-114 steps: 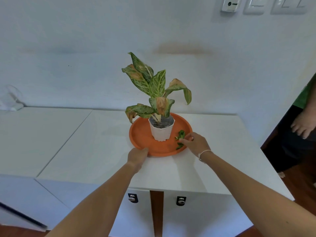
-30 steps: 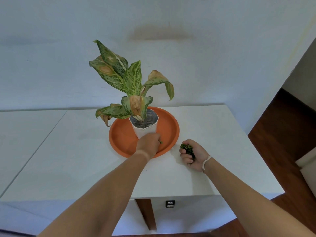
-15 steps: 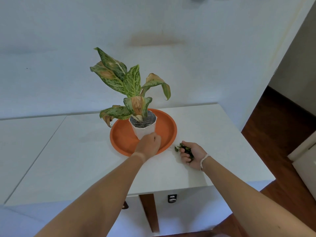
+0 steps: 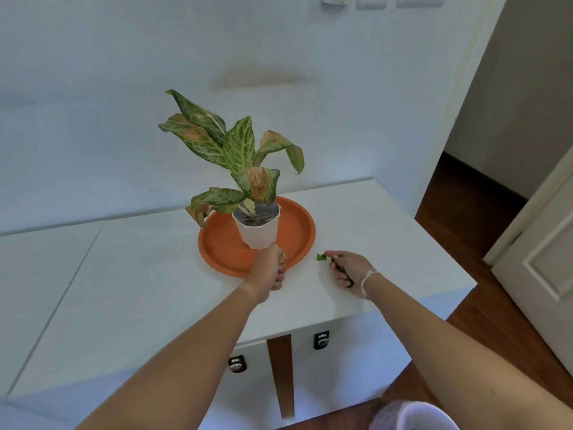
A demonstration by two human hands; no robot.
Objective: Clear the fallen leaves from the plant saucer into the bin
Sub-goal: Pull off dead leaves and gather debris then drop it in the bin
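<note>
Looking down through the head view, the only one given, a right hand (image 4: 347,268) was seen resting on the white table top (image 4: 148,293), its fingers curled round a small bunch of dark green fallen leaves (image 4: 339,268). One leaf tip (image 4: 321,257) poked out beyond the fingertips, toward the round orange plastic saucer (image 4: 297,225), which lay just beside that hand on its thumb side. The left hand (image 4: 269,268) was seen over the saucer's near rim, its fingers closed together against the foot of the white faceted plant pot (image 4: 257,228); a pale scrap showed at the fingertips (image 4: 281,255), but whether it was pinched or merely touched could not be told. No other loose leaf could be made out on the bare orange floor of the saucer.

The relation that mattered was judged to be between the loaded right hand and the pale round bin (image 4: 415,415), of which only a rim was seen at the bottom edge of the picture. It stood on the brown wooden floor (image 4: 483,212), below the table edge and back along the right forearm, well apart from the fingers and opposite to the way they pointed. The right hand was judged much the nearer to it. The bundle's long axis ran roughly across the palm, so a withdrawal over the table edge and a release above the rim was judged to be called for.
</note>
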